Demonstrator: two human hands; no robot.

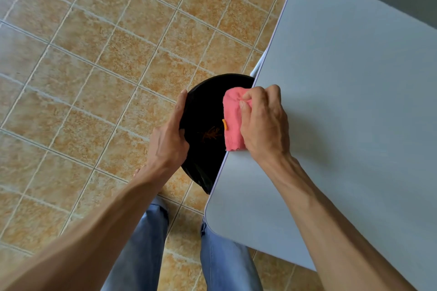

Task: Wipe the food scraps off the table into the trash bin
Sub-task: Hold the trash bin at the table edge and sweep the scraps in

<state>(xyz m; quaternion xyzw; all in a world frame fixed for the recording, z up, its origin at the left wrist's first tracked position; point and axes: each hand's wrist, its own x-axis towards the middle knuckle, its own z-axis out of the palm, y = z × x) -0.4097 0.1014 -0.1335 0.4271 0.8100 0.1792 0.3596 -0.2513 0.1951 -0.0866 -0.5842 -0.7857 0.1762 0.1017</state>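
Note:
A black-lined trash bin (203, 99) stands on the floor, tucked against the left edge of the grey table (354, 101). My left hand (171, 134) grips the bin's near-left rim. My right hand (263, 123) holds a pink cloth (233, 120) bunched at the table's edge, hanging over the bin's mouth. One orange scrap (225, 124) clings to the cloth's left side. Thin orange scraps (211, 133) lie inside the bin.
Tan tiled floor (94, 66) spreads to the left. My legs in blue jeans (146, 243) stand at the table's near corner. A white table leg (257, 67) shows just beyond the bin.

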